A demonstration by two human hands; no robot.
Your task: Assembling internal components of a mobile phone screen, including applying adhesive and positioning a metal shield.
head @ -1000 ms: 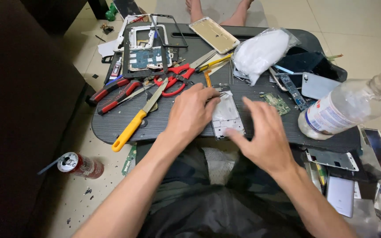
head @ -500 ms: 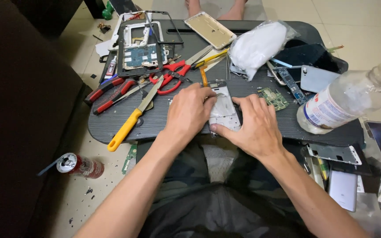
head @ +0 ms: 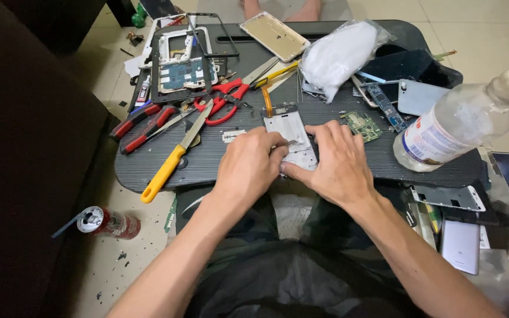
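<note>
- A yellow-handled knife (head: 172, 159) is laid at the left of the dark worktop (head: 349, 162).
- The phone frame (head: 290, 134) is pinned mid-worktop by the left hand (head: 248, 168), fingers curled on its left edge.
- Its right edge is pressed by the right hand (head: 334, 165), thumb on the lower end.
- A clear plastic bottle (head: 460, 121) is lying at the right.

Two hands, left hand (head: 248, 168) and right hand (head: 337, 165), are seen; one yellow-handled screwdriver (head: 169, 162), one pair of red scissors (head: 225, 100), two red-handled pliers (head: 145, 123), one clear plastic bottle (head: 455, 126), one white bag (head: 340, 56) and one drink can (head: 108, 222) are counted
</note>
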